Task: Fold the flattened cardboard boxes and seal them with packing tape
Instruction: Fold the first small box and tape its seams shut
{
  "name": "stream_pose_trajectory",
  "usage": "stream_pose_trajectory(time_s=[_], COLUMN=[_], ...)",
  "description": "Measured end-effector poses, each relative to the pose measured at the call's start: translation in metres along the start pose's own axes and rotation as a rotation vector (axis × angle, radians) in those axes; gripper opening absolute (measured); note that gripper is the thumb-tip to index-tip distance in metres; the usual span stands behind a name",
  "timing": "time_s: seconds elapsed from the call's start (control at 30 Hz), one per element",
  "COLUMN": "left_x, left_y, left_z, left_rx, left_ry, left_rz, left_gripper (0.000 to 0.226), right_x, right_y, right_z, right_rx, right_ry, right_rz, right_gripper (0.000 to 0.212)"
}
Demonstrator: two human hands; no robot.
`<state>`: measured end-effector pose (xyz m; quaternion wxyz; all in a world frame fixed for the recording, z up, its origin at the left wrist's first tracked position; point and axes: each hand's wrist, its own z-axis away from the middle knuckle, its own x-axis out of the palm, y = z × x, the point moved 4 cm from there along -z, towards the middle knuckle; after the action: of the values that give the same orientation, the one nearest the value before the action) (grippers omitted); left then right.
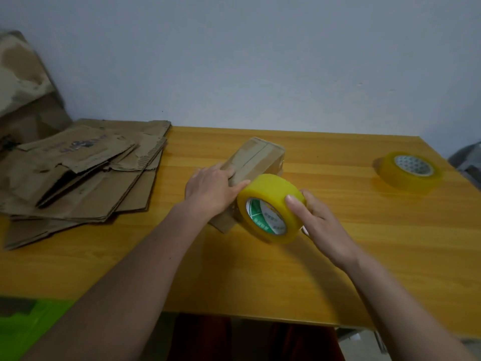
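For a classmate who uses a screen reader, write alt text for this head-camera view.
A person's left hand presses down on a small folded cardboard box on a yellow wooden table while the right hand holds a yellow tape roll against it. Flattened boxes lie at left; a second roll at right.

Yellow tape roll (pixel 269 204), brown box (pixel 256 158)

Dim, even, soft indoor light; faint shadows only. Mild sheen on glossy yellow-orange wooden table (pixel 338 256). Slightly soft throughout, blurrier at corners. Wide-angle bending of table edges.
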<state>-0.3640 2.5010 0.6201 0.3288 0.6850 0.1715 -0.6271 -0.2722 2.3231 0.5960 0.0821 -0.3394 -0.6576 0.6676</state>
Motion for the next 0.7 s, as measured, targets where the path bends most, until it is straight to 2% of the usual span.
stream_pose_trajectory(time_s=[0.07, 0.23, 0.47, 0.57, 0.7], left_x=[0.0, 0.001, 0.007, 0.009, 0.011], left_y=[0.001, -0.001, -0.007, -0.01, -0.008], left_z=[0.002, 0.002, -0.004, -0.008, -0.01], left_rx=[0.006, 0.03, 0.008, 0.002, 0.004], left_ry=[-0.017, -0.042, -0.046, -0.057, -0.082], left_rz=[-0.04, -0.03, 0.077, 0.131, 0.161], left_gripper=[0.067, 0.069, 0.081, 0.084, 0.088], right_x=[-0.001, -0.005, -0.006, -0.01, -0.015], right_y=[-0.003, -0.018, 0.011, 0.008, -0.001], right_z=[-0.004, -0.014, 0.013, 0.016, 0.01], right_rx=[-0.002, -0.002, 0.066, 0.124, 0.199], right_ry=[-0.008, -0.048, -0.062, -0.132, -0.212], right_rz=[0.06, 0.12, 0.032, 0.038, 0.055], right_gripper=[0.082, 0.08, 0.06, 0.053, 0.062])
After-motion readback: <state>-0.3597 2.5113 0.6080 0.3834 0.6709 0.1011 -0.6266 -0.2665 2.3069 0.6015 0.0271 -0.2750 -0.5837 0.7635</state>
